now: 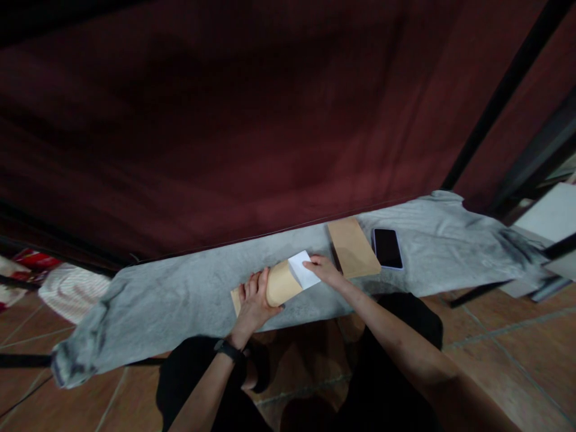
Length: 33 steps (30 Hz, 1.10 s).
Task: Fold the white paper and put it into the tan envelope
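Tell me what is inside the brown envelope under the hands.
A folded white paper sticks out of the brown paper envelope, pinched by the right hand. The left hand presses the envelope; anything deeper inside is hidden.

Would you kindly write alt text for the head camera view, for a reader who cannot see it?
A person's left hand presses on a brown paper envelope on a grey cloth-covered bench, while the right hand touches a white folded paper at its open end. A second brown envelope and a dark-screened phone lie further right.
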{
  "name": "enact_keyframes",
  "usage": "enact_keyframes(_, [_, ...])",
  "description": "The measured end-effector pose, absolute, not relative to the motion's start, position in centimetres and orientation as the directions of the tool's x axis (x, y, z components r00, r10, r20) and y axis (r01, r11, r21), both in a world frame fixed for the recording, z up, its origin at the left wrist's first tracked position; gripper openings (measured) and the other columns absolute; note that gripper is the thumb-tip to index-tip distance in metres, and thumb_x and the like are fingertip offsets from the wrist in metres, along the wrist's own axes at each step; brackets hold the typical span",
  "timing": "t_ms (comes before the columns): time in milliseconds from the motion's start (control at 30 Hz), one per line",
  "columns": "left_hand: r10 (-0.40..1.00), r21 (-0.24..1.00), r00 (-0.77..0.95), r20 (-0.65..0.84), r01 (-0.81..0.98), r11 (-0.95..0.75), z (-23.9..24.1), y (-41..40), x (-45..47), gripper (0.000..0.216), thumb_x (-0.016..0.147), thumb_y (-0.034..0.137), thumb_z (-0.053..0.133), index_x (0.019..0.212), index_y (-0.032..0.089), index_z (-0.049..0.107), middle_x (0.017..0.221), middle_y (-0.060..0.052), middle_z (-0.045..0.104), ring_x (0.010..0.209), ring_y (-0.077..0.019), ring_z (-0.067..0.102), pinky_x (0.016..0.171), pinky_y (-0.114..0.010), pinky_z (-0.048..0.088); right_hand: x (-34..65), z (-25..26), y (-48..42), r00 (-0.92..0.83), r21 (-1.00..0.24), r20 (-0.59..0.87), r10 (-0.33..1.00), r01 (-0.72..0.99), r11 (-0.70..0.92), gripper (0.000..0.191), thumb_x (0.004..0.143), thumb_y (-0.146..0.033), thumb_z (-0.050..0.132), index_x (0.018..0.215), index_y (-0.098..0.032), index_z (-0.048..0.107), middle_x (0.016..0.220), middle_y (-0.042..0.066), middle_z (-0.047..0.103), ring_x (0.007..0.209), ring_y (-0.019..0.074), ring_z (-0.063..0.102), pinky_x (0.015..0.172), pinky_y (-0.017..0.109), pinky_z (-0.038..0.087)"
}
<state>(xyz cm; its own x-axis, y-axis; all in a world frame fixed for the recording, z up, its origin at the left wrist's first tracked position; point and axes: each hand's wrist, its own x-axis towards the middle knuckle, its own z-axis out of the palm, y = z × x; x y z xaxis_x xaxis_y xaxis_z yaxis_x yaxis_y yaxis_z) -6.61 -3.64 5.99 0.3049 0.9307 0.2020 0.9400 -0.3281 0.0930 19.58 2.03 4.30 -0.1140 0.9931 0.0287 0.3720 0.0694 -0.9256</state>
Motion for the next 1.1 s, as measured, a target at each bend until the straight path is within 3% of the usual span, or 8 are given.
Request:
enact_keyframes(167, [0.913,0.114,0.357,0.198,0.917,-0.383,6.2,-3.5,-4.7,0.119,0.062,0.043,0.079,0.155,0.021,0.007,0.146,-0.017,0.037,0.138,-0.0383,0.031,0.113,-0.058,0.013,17.6,3.1,1.4,-0.12,-0.956,0.087,0.989,0.269,0.117,0.02,0.082,-0.024,0.059,0.068,-0.019,0.072,0.092,0.004,0.071,0.09,0.019,0.064,0.081,0.03,0.05])
enact_keyframes(400, [0.892,0.117,0.402,0.206,0.895,-0.43,6.0,-3.3,-3.7,0.118,0.063,0.04,0.079,0.155,0.022,0.008,0.146,-0.018,0.038,0.137,-0.0381,0.032,0.113,-0.057,0.014,16.6,1.5,1.4,-0.112,-0.96,0.013,0.994,0.276,0.043,0.023,0.08,-0.015,0.054,0.063,-0.019,0.068,0.075,0.001,0.067,0.067,0.0149,0.063,0.06,0.024,0.05])
enact_keyframes(600, [0.888,0.109,0.403,0.22,0.895,-0.433,6.2,-3.3,-3.9,0.114,0.065,0.038,0.078,0.154,0.022,0.01,0.145,-0.018,0.039,0.134,-0.0372,0.037,0.112,-0.057,0.016,17.1,1.8,1.3,-0.012,-0.936,0.113,0.994,0.334,0.111,0.01,0.074,-0.012,0.061,0.074,-0.021,0.065,0.092,0.003,0.064,0.082,0.0161,0.062,0.077,0.028,0.049])
enact_keyframes(800, [0.867,0.088,0.434,0.246,0.88,-0.466,6.8,-3.1,-3.6,0.114,0.064,0.038,0.078,0.154,0.02,0.012,0.144,-0.019,0.041,0.136,-0.0381,0.035,0.112,-0.056,0.019,17.0,2.4,0.6,0.066,-0.928,0.202,0.977,0.333,0.169,0.025,0.072,-0.009,0.057,0.092,-0.024,0.06,0.094,0.0,0.063,0.087,0.0177,0.061,0.083,0.032,0.048])
enact_keyframes(967, [0.868,0.072,0.45,0.212,0.878,-0.473,7.0,-2.5,-3.7,0.115,0.064,0.038,0.079,0.155,0.02,0.011,0.147,-0.02,0.038,0.141,-0.0387,0.029,0.114,-0.06,0.013,17.0,2.9,0.9,0.15,-0.993,0.007,0.989,0.117,-0.01,0.067,0.067,-0.011,0.061,0.131,-0.024,0.048,0.08,-0.004,0.061,0.072,0.0163,0.061,0.074,0.03,0.05])
enact_keyframes(1033, [0.871,0.076,0.449,0.2,0.879,-0.471,7.0,-2.3,-3.8,0.113,0.065,0.037,0.079,0.155,0.021,0.012,0.151,-0.019,0.034,0.143,-0.0386,0.024,0.115,-0.061,0.01,17.1,2.9,1.1,0.127,-0.991,-0.123,0.984,-0.075,-0.115,0.062,0.063,-0.013,0.064,0.125,-0.02,0.054,0.077,-0.004,0.062,0.071,0.017,0.062,0.072,0.03,0.051])
enact_keyframes(1100, [0.887,0.113,0.41,0.213,0.891,-0.44,6.9,-2.3,-3.8,0.109,0.068,0.038,0.078,0.155,0.024,0.014,0.157,-0.018,0.026,0.146,-0.0384,0.018,0.115,-0.061,0.009,17.2,2.9,1.1,0.059,-0.946,-0.229,0.972,-0.249,-0.208,0.041,0.063,-0.016,0.064,0.104,-0.018,0.064,0.074,-0.002,0.065,0.071,0.0188,0.064,0.07,0.032,0.053])
